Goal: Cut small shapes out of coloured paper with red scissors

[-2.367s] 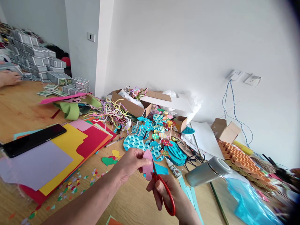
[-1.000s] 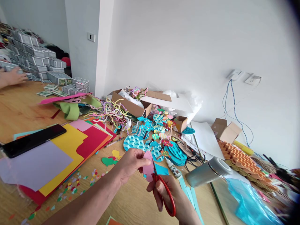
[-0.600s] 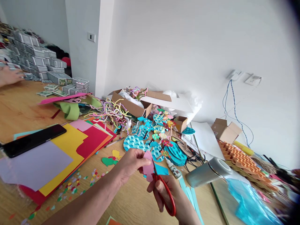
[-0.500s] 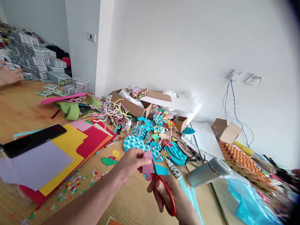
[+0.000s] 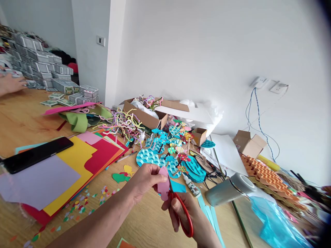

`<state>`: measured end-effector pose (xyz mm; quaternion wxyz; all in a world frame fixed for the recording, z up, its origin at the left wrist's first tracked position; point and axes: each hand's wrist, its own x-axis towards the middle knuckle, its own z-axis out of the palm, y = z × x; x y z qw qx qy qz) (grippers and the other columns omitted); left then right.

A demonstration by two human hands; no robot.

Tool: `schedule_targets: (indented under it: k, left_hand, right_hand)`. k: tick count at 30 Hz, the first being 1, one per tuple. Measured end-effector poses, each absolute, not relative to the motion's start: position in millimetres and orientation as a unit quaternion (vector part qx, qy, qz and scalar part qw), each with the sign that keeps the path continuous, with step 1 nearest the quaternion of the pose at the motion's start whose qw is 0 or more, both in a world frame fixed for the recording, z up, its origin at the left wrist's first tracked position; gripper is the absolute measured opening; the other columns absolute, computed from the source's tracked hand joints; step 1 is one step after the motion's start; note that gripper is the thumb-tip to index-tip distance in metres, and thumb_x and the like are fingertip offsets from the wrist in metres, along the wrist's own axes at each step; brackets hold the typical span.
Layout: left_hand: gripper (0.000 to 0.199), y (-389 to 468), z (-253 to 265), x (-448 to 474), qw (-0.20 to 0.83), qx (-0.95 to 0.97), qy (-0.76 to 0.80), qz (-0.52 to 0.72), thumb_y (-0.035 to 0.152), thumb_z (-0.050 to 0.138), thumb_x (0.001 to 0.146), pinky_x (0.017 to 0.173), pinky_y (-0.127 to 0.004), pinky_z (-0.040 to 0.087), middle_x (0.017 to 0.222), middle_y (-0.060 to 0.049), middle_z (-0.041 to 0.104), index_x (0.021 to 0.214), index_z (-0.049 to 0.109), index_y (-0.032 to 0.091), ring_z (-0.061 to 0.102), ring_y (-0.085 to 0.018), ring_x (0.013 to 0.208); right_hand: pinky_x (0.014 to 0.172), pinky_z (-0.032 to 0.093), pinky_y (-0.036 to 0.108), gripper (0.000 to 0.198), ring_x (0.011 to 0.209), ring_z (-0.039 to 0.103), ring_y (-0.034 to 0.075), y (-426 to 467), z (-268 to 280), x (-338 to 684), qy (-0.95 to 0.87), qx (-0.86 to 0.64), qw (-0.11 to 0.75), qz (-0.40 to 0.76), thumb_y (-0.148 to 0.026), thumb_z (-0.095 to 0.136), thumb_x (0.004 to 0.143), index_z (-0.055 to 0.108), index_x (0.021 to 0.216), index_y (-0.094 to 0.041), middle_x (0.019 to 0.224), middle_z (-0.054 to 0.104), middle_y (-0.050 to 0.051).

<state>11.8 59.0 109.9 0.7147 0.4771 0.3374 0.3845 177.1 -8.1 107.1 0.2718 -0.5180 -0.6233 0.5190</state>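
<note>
Between thumb and fingers, my left hand (image 5: pixel 149 176) pinches a pink paper cutout (image 5: pixel 163 187) with a curved outline. Red-handled scissors (image 5: pixel 185 215) are in my right hand (image 5: pixel 187 210), thumb and fingers around the loops. Their blades lie along the right edge of the pink paper, nearly closed. Beyond my hands are blue wavy-patterned paper discs (image 5: pixel 148 157) and small colourful paper fish. A green paper fish (image 5: pixel 120 177) and a yellow one (image 5: pixel 128 169) lie left of my left hand.
Coloured paper sheets (image 5: pixel 74 158) with a black phone (image 5: pixel 38 154) lie left, near scattered paper scraps. To the right are a glue bottle (image 5: pixel 191 186), a steel flask (image 5: pixel 230 189) and a blue plastic bag (image 5: pixel 276 220). Another person's hand (image 5: pixel 11 82) rests far left by stacked bundles (image 5: pixel 41 65).
The pink paper has tilted very slightly against the scissors, and the scissor handles have shifted a little. Both hands stay in nearly the same place.
</note>
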Motion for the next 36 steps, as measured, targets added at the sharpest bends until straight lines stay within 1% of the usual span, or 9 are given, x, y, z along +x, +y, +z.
schedule_targets:
  k: [4, 9, 17, 30, 36]
  left_hand:
    - [0.019, 59.2, 109.6, 12.6, 0.718, 0.472, 0.335, 0.387, 0.031, 0.065, 0.061, 0.05, -0.023, 0.037, 0.056, 0.0, 0.059, 0.063, 0.059, 0.013, 0.051, -0.011, 0.05]
    - [0.019, 59.6, 109.4, 12.9, 0.715, 0.475, 0.337, 0.388, 0.031, 0.065, 0.062, 0.049, -0.023, 0.036, 0.056, 0.0, 0.059, 0.063, 0.06, 0.013, 0.05, -0.01, 0.05]
    - [0.021, 58.6, 108.9, 12.9, 0.725, 0.465, 0.332, 0.385, 0.033, 0.066, 0.061, 0.05, -0.022, 0.037, 0.057, 0.0, 0.059, 0.065, 0.061, 0.013, 0.051, -0.01, 0.051]
    - [0.022, 59.2, 109.1, 12.8, 0.737, 0.454, 0.325, 0.381, 0.032, 0.067, 0.061, 0.051, -0.022, 0.037, 0.058, -0.001, 0.06, 0.066, 0.061, 0.012, 0.051, -0.01, 0.052]
    - [0.02, 59.1, 107.8, 12.4, 0.73, 0.468, 0.323, 0.38, 0.032, 0.065, 0.062, 0.051, -0.023, 0.035, 0.057, -0.001, 0.059, 0.065, 0.06, 0.012, 0.049, -0.01, 0.052]
  right_hand:
    - [0.039, 0.024, 0.02, 0.067, 0.034, 0.036, 0.007, -8.9, 106.5, 177.3, -0.622, -0.518, 0.274, 0.519, -0.075, 0.04, 0.08, 0.059, 0.08, -0.011, 0.041, 0.05, -0.002]
    - [0.038, 0.022, 0.021, 0.068, 0.033, 0.034, 0.007, -8.1, 105.3, 177.4, -0.625, -0.514, 0.272, 0.521, -0.075, 0.038, 0.081, 0.06, 0.08, -0.011, 0.04, 0.049, -0.002]
    - [0.039, 0.024, 0.021, 0.071, 0.034, 0.034, 0.007, -8.1, 106.0, 176.8, -0.621, -0.519, 0.276, 0.519, -0.077, 0.037, 0.08, 0.061, 0.081, -0.01, 0.039, 0.049, -0.002]
    - [0.036, 0.018, 0.02, 0.069, 0.03, 0.033, 0.006, -7.5, 108.0, 175.5, -0.608, -0.513, 0.277, 0.539, -0.076, 0.039, 0.08, 0.06, 0.079, -0.011, 0.039, 0.048, -0.003]
    - [0.036, 0.02, 0.02, 0.068, 0.032, 0.033, 0.006, -7.9, 107.1, 176.4, -0.615, -0.51, 0.279, 0.532, -0.074, 0.04, 0.081, 0.06, 0.08, -0.01, 0.039, 0.048, -0.002]
